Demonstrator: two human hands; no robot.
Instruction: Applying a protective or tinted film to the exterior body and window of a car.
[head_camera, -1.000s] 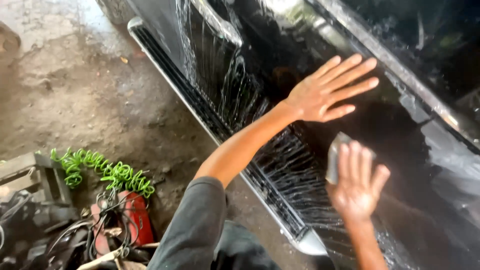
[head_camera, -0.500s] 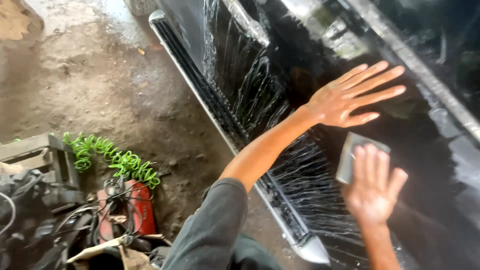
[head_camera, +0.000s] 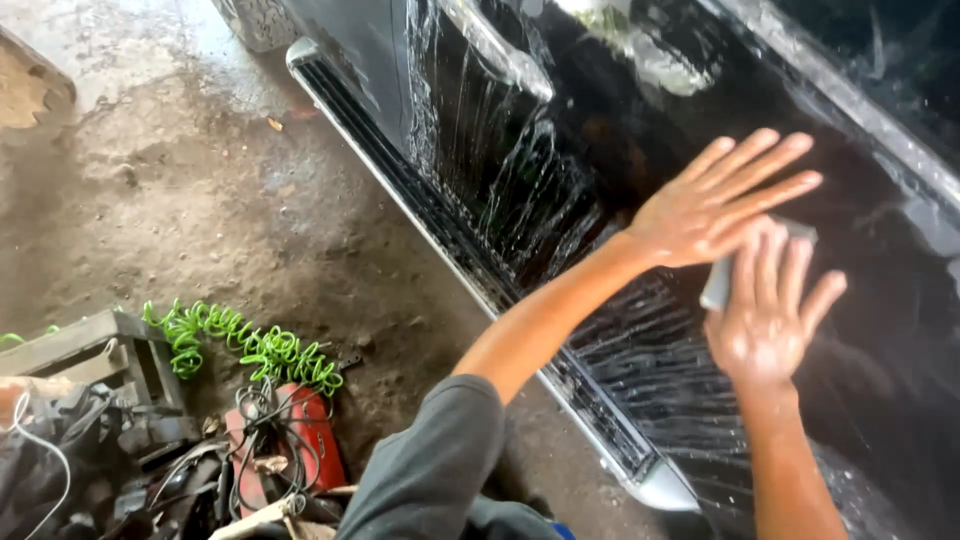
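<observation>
A wet black car door (head_camera: 560, 150) fills the upper right, with water running down its panel. My left hand (head_camera: 715, 205) lies flat on the panel, fingers spread and pointing up to the right. Just below it, my right hand (head_camera: 770, 310) presses a small grey sanding block (head_camera: 718, 285) against the same panel; most of the block is hidden under the fingers. The two hands nearly touch.
A chrome-edged side step (head_camera: 480, 290) runs along the car's bottom edge, with a tyre (head_camera: 262, 20) at the top. On the dirty concrete floor lie a green coiled air hose (head_camera: 240, 345), a red tool with cables (head_camera: 290, 450) and a wooden stool (head_camera: 90, 345).
My right hand has slid the block up the panel toward my left hand. The view has shifted slightly; my left hand stays flat on the door.
</observation>
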